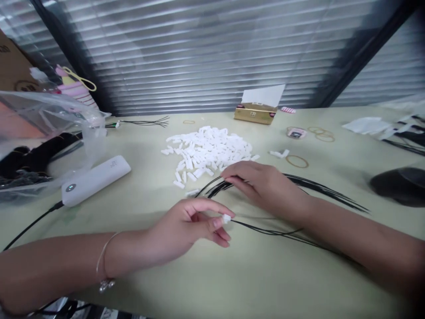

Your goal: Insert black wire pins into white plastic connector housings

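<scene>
A small white plug (226, 219) is held up just above the table (252, 274), toward the near side of a heap of white plugs (214, 148). It is pinched between the thumb and index finger of the left hand (187, 226), while the other fingers are left loosely curled beneath. Several black wires (260, 229) are seen leaving this plug and trailing to the right, under the right forearm; their exact count cannot be told, nor whether every slot has been filled.

The right hand (262, 184) is poised over a bundle of loose wires (314, 184), its fingertips brought close together at the strands. Whether a wire is actually gripped there cannot be told.

As far as can be judged, the work on the held plug is partly or fully done, with wires already attached. Another wired plug (117, 124) is seen at the back left, its strands (146, 122) spread on the table. Much appears to be left: no wires are seen on the heaped plugs, and 1 small cluster of white pieces (280, 153) is set apart near a rubber band (297, 161). Whether finished pieces are kept in the plastic bag (63, 104) cannot be told.
</scene>
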Available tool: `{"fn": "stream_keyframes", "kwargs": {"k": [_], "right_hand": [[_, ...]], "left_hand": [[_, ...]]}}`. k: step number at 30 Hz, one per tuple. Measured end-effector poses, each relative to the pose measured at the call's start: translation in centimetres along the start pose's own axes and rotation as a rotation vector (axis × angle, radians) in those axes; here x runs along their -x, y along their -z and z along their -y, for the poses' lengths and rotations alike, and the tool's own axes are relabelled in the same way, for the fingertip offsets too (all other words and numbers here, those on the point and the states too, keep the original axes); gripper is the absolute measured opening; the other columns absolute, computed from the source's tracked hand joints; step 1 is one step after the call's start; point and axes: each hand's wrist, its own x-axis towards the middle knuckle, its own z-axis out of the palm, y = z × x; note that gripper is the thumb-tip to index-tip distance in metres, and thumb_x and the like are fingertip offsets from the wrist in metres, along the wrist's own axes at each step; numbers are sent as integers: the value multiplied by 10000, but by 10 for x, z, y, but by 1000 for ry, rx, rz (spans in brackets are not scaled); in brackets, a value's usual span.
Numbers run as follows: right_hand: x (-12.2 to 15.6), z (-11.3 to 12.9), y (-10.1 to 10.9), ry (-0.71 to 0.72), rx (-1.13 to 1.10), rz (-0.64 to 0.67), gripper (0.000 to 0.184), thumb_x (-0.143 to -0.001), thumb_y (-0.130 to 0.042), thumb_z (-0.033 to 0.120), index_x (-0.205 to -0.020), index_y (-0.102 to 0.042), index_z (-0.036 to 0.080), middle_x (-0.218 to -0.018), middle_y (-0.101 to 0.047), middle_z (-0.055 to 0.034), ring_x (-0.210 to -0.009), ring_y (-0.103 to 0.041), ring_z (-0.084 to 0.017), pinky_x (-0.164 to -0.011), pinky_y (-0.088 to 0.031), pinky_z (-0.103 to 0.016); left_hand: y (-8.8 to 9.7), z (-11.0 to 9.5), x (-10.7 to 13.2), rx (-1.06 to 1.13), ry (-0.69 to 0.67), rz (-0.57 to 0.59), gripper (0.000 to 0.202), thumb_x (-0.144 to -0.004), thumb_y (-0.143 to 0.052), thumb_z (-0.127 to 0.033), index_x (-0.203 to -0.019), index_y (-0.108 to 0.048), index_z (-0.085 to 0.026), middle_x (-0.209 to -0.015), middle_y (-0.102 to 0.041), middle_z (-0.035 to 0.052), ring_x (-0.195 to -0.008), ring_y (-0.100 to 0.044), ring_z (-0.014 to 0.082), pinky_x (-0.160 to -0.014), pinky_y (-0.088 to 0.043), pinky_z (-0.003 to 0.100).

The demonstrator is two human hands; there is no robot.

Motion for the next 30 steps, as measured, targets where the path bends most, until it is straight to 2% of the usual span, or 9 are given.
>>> {"fn": "stream_keyframes", "kwargs": {"k": [4,7,11,15,20,27,30], "right_hand": [[2,21,29,-38,20,-86,99,-897,-437,155,-868,-531,173,-755,-612,-15,-640,-559,-109,-569,-416,-223],[5,43,41,-61,-74,-39,95,-880,-456,146,-830,-535,169,-715,-569,0,-613,-522,-88,-551,-403,-205],[14,56,32,-123,-221,99,181,-854,-436,74,-800,-578,172,-821,-578,-29,-723,-549,-98,-625,-431,-213],[17,53,20,-146,-321,51,221,-817,-439,34,-859,-606,172,-809,-609,-19,-724,-563,-87,-636,-437,-201],[16,55,18,-364,-395,64,142,-793,-493,80,-734,-572,183,-635,-586,42,-537,-505,-65,-482,-371,-177],[20,56,18,-474,-408,135,100,-787,-519,163,-706,-560,203,-602,-575,48,-520,-492,-79,-449,-344,-190],[17,55,20,-520,-427,152,94,-778,-527,178,-697,-563,209,-574,-556,53,-496,-470,-79,-432,-334,-190]], "left_hand": [[7,0,-4,107,3,-25,157,-733,-711,-260,-867,-690,-180,-671,-677,-4,-675,-656,92,-693,-524,201],[7,-4,-5,126,-9,-70,144,-717,-720,-207,-858,-713,-179,-728,-696,-2,-743,-661,94,-763,-506,193],[2,-13,-3,191,-70,-69,82,-699,-710,-150,-776,-736,-154,-865,-702,15,-863,-634,109,-844,-469,188],[2,-14,-3,90,-103,-116,29,-707,-725,-174,-736,-731,-172,-888,-689,2,-839,-591,82,-771,-436,164],[8,-8,-8,104,-33,-172,358,-626,-767,-69,-938,-681,-222,-829,-699,-18,-774,-615,80,-722,-444,182],[7,-6,-6,64,-12,-95,223,-680,-731,-96,-876,-677,-187,-780,-665,-26,-728,-608,83,-725,-525,231],[6,-7,-4,56,-15,-86,161,-700,-711,-94,-832,-687,-183,-772,-660,-27,-725,-597,77,-692,-533,212]]}}
